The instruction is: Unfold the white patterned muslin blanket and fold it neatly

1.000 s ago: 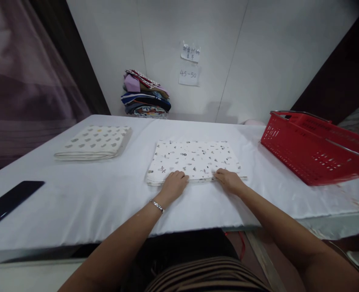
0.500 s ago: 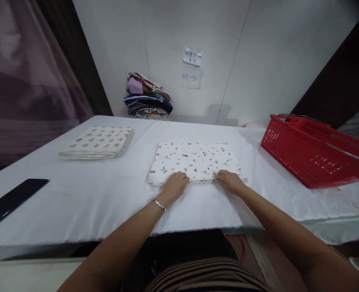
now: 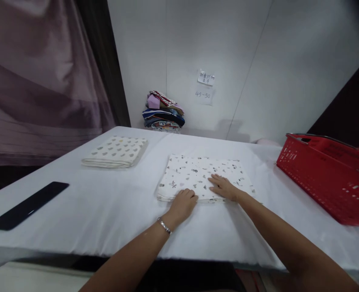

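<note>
A folded white cloth [image 3: 194, 172] with a small grey and brown print lies flat on the table in front of me. My left hand [image 3: 184, 204], with a bracelet at the wrist, is at the cloth's front edge, its fingers curled over the folded layers. The thumb of that hand is hidden. Lying flat on top, right of the cloth's middle, my right hand [image 3: 223, 187] has its fingers stretched and spread.
A white covering spreads over the table [image 3: 115, 215]. To the left lie another folded cloth [image 3: 115, 152] with grey spots and a dark flat slab [image 3: 29, 205]. A red basket [image 3: 328, 178] stands at the right. Folded fabrics [image 3: 163, 113] are stacked by the wall beside paper signs [image 3: 205, 87].
My right hand has moved from the cloth's front edge up onto its top and spread flat. My left hand stays at the front edge. The camera view has turned left and tilted up.
</note>
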`<state>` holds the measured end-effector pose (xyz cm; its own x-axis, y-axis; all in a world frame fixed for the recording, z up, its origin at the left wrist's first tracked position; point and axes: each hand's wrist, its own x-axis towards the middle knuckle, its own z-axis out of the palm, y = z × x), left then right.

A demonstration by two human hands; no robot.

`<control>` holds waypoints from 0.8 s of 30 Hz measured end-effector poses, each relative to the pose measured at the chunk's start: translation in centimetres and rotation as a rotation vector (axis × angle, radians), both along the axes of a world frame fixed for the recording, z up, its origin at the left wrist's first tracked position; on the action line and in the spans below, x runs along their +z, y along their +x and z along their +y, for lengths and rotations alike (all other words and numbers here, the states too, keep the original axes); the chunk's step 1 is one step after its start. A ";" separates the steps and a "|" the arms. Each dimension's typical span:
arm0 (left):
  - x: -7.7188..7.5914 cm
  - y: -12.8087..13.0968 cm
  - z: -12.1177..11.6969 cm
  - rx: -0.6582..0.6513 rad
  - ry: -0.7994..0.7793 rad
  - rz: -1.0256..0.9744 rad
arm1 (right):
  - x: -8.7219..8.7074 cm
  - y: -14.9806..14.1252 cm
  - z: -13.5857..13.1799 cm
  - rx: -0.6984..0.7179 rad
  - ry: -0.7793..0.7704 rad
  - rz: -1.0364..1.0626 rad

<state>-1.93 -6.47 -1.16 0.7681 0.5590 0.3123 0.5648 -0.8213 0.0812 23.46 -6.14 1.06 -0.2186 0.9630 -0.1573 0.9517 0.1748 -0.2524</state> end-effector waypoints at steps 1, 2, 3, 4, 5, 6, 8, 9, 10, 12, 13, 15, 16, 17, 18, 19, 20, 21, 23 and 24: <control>0.0 0.0 0.0 -0.004 -0.006 -0.009 | 0.0 0.1 0.2 0.012 0.018 -0.002; 0.0 0.0 0.0 -0.009 -0.013 -0.016 | -0.1 0.1 0.5 0.019 0.037 -0.009; 0.1 -0.1 0.0 -0.015 -0.021 -0.022 | -0.2 0.2 0.8 0.020 0.047 -0.022; 0.2 -0.1 0.0 -0.021 -0.029 -0.025 | -0.3 0.2 1.1 0.019 0.044 -0.035; 0.3 -0.1 0.0 -0.024 -0.038 -0.027 | -0.5 0.3 1.4 0.013 0.030 -0.046; 0.4 -0.1 0.0 -0.023 -0.048 -0.028 | -0.6 0.3 1.7 0.005 0.010 -0.053; 0.4 -0.1 0.0 -0.020 -0.067 -0.037 | -0.9 0.3 2.2 -0.012 -0.009 -0.058; 0.4 -0.1 0.0 -0.019 -0.073 -0.043 | -1.0 0.2 2.5 -0.010 0.002 -0.055; 0.4 -0.2 0.0 -0.019 -0.076 -0.050 | -1.0 0.1 2.7 -0.006 0.019 -0.053; 0.4 -0.2 0.0 -0.025 -0.079 -0.067 | -1.0 -0.1 3.2 0.005 0.050 -0.056; 0.3 -0.2 0.0 -0.027 -0.082 -0.074 | -1.1 -0.2 3.5 0.011 0.054 -0.062; 0.3 -0.2 0.0 -0.025 -0.089 -0.084 | -1.1 -0.4 4.1 0.006 0.030 -0.076; 0.3 -0.2 0.0 -0.023 -0.094 -0.086 | -1.1 -0.5 4.4 -0.003 0.013 -0.081; 0.3 -0.1 0.0 -0.022 -0.101 -0.084 | -1.1 -0.6 4.8 -0.012 0.006 -0.084; 0.3 -0.1 0.0 -0.021 -0.109 -0.081 | -1.1 -0.8 5.2 -0.017 0.010 -0.084; 0.2 -0.1 0.0 -0.021 -0.117 -0.079 | -1.1 -1.0 5.7 -0.017 0.024 -0.082; 0.1 -0.1 0.1 -0.023 -0.125 -0.080 | -1.0 -1.3 6.2 -0.010 0.040 -0.081; 0.1 -0.1 0.1 -0.022 -0.130 -0.082 | -1.0 -1.6 6.7 0.006 0.053 -0.080; 0.0 0.0 0.2 -0.016 -0.135 -0.083 | -1.0 -2.2 7.7 0.038 0.056 -0.083; -0.1 0.0 0.2 -0.016 -0.137 -0.080 | -1.0 -2.4 8.2 0.042 0.043 -0.083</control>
<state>-1.95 -6.27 -1.24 0.7532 0.5883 0.2942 0.5388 -0.8084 0.2371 21.02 2.07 0.01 -0.2473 0.9594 -0.1355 0.9606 0.2243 -0.1643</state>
